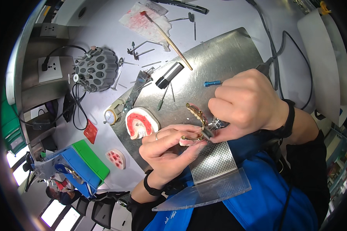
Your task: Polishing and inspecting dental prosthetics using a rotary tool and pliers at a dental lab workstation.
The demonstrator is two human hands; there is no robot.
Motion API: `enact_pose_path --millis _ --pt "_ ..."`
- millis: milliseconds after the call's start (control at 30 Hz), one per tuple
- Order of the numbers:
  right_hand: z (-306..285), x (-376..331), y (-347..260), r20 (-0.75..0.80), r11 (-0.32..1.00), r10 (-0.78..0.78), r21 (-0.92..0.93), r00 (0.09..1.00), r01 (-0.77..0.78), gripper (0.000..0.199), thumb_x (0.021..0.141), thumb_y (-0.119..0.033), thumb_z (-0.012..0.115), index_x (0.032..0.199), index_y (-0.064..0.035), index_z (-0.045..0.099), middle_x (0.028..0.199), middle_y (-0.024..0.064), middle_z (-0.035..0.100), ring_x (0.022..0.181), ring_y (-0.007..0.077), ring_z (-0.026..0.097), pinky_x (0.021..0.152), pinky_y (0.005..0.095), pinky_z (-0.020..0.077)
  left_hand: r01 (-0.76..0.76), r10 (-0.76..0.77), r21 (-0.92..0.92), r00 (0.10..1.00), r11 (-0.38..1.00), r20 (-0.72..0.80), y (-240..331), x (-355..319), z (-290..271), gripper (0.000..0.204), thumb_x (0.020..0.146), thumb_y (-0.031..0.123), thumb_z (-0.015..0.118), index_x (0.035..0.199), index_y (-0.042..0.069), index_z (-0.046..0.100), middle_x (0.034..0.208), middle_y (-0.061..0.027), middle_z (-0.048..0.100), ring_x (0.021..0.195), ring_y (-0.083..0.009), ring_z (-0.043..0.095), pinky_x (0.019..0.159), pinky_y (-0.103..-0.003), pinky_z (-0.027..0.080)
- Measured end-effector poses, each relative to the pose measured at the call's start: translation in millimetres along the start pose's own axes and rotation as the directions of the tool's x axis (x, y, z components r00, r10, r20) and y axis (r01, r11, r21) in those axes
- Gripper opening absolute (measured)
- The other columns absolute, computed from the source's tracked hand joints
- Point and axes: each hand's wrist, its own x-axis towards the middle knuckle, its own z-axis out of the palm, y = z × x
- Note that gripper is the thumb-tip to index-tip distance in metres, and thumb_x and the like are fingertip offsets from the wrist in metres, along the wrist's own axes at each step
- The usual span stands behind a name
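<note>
My left hand point(166, 148) pinches an arch-shaped denture point(196, 112) with pale teeth, pink base and gold-coloured metal. Closed around a metal rotary handpiece point(219, 124) is my right hand point(245, 104). A dark grinding wheel point(208, 133) at its tip is against or very close to the denture; actual contact cannot be made out. Both hands meet over the near edge of a steel plate point(223, 54). Just left of them lies a white dental cast point(155, 118) with a red arch. A blue screwdriver-like tool point(212, 83) rests beyond my right hand.
A perforated metal grille point(214, 161) and a clear shield point(216, 192) sit before my body. Loose burs point(160, 104), a black-and-silver cylinder point(169, 75), a stained brush point(169, 40), a dial gauge point(111, 116) and a round grey bur stand point(97, 69) lie beyond. Cables point(275, 57) run right.
</note>
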Motion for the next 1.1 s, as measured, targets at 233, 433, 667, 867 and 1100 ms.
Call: enact_pose_path --millis 233,433,667,867,1100 --pt "-4 0 5 0.037 0.999 -0.033 -0.013 0.999 0.033 0.051 0.052 -0.039 0.083 0.058 -0.0097 0.041 0.055 0.002 0.039 0.045 0.0194 0.048 0.039 0.0328 0.0363 -0.041 0.041 0.085 0.999 0.996 0.007 3 0 -6 0.018 0.071 -0.007 0.083 0.085 -0.01 0.072 0.079 -0.0165 0.074 0.086 -0.0265 0.075 0.069 -0.03 0.058" --pt "-22 9 13 -0.031 0.996 -0.035 0.075 0.999 0.037 0.039 0.055 -0.03 0.079 0.072 -0.0059 0.053 0.06 0.0058 0.043 0.047 0.0242 0.045 0.041 0.035 0.0327 0.007 -0.006 0.011 0.999 1.0 -0.049 1 -2 -4 0.017 0.073 -0.007 0.082 0.086 -0.01 0.072 0.083 -0.0173 0.074 0.084 -0.0253 0.075 0.071 -0.029 0.058" --pt "-10 15 -16 0.029 0.988 0.119 0.095 0.992 -0.122 0.059 0.06 -0.051 0.087 0.068 -0.005 0.05 0.057 0.0037 0.04 0.045 0.0205 0.045 0.04 0.0333 0.0332 0.201 -0.225 -0.237 0.971 0.951 -0.081 0 -12 1 0.012 0.079 -0.007 0.078 0.09 -0.009 0.073 0.089 -0.0168 0.075 0.084 -0.0173 0.072 0.072 -0.027 0.057" --pt "-8 19 -20 -0.002 0.992 0.11 0.07 0.994 -0.109 0.063 0.06 -0.054 0.087 0.064 -0.0049 0.048 0.055 0.0033 0.04 0.043 0.02 0.044 0.039 0.033 0.0337 0.162 -0.24 -0.451 0.963 0.878 -0.12 -5 -14 6 0.013 0.08 -0.008 0.078 0.091 -0.01 0.072 0.096 -0.0161 0.075 0.085 -0.0148 0.07 0.074 -0.026 0.056" --pt "-10 17 -19 0.022 0.99 0.122 0.064 0.992 -0.123 0.062 0.061 -0.052 0.088 0.061 -0.0059 0.046 0.055 0.0044 0.045 0.043 0.0208 0.047 0.039 0.0317 0.0347 0.057 -0.066 -0.073 0.99 0.996 -0.125 2 -6 5 0.016 0.077 -0.007 0.08 0.091 -0.009 0.073 0.09 -0.0172 0.075 0.081 -0.0179 0.073 0.069 -0.027 0.058"
